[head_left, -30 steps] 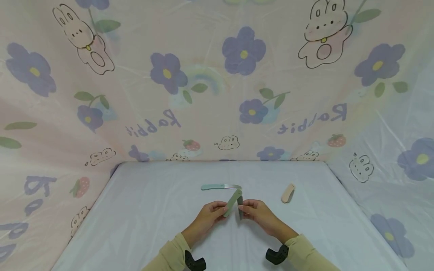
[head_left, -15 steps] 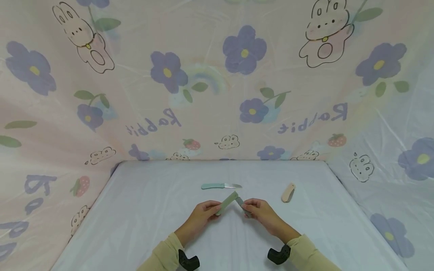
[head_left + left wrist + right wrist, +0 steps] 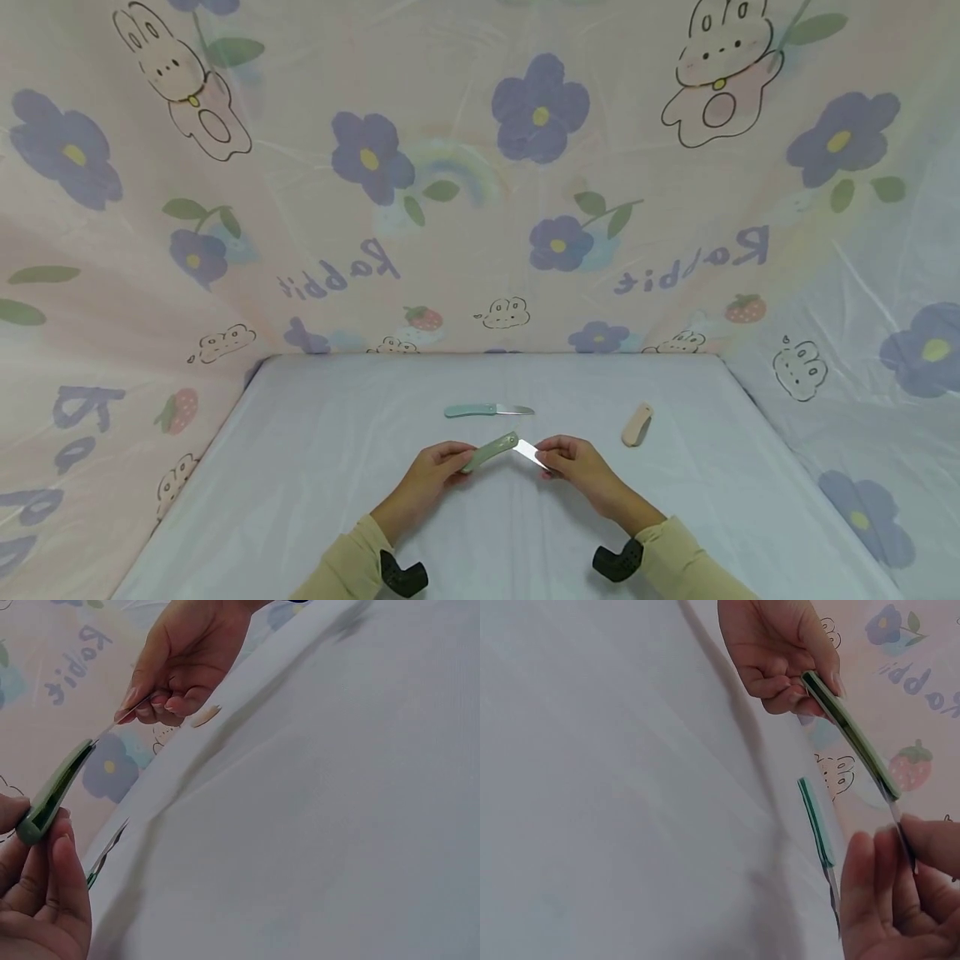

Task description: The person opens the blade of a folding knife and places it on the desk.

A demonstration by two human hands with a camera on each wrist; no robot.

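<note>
Green-handled folding knife (image 3: 489,452) held above the white-covered table (image 3: 337,396), between the two hands, blade (image 3: 527,452) partly unfolded at an angle to the handle (image 3: 54,791). Left hand (image 3: 425,479): grip pinching the handle's butt end. Right hand (image 3: 585,473): grip pinching the blade, thumb against fingers. Teal-handled knife (image 3: 471,411) lies on the table just beyond, blade extended, pointing right. Beige folding knife (image 3: 635,427) lies farther right; its blade position is too small to tell. Backdrop: flower-and-rabbit printed fabric (image 3: 457,233).

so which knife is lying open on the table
The teal knife: it rests there unfolded. The green knife is also open but held up; the beige one looks folded.
</note>
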